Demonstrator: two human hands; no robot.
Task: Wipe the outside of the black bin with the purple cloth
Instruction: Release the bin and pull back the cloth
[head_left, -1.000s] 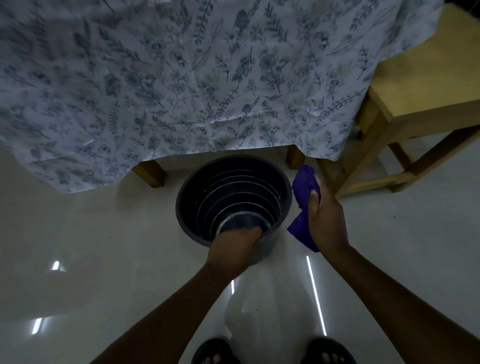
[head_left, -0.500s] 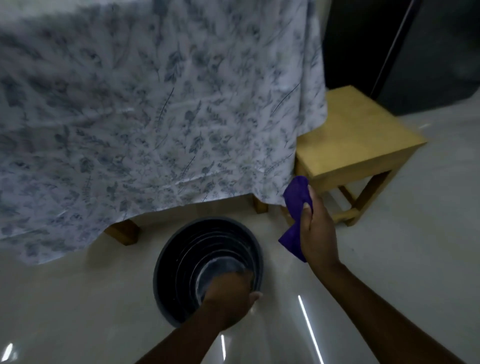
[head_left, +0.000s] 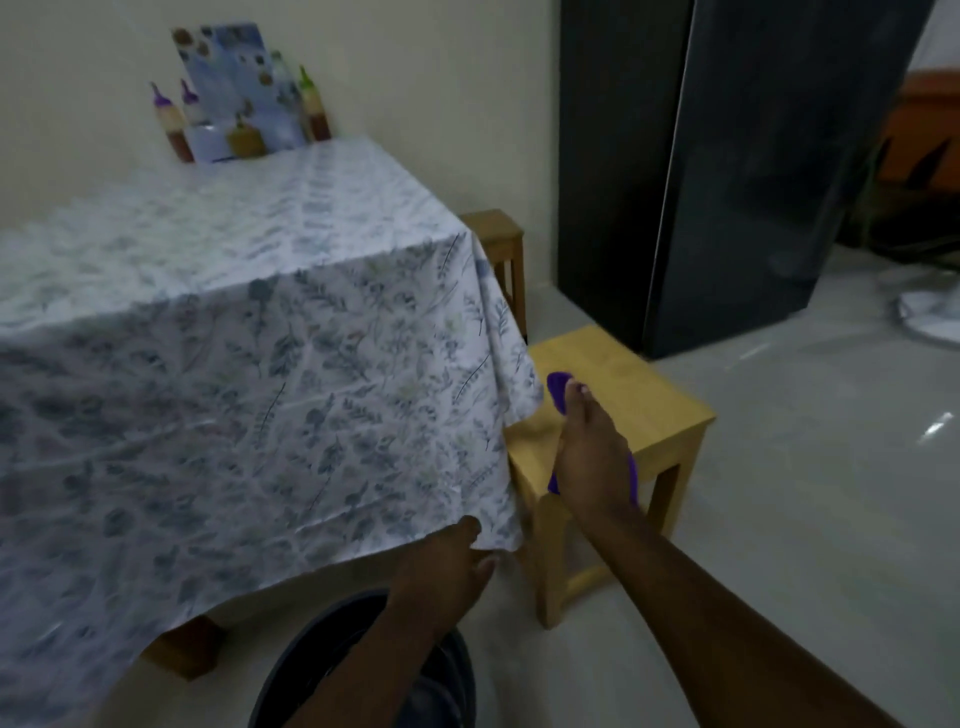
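A pale shiny floor (head_left: 779, 493) runs under a table with a leafy tablecloth (head_left: 249, 374) and a small wooden stool (head_left: 639, 395). The black bin (head_left: 452, 675) stands on the floor at the bottom, below the left hand (head_left: 447, 566). It is round and dark. That hand hangs loose with fingers spread, just above the rim. The right hand (head_left: 592, 462) is up over the stool, squeezing the purple cloth (head_left: 558, 387).
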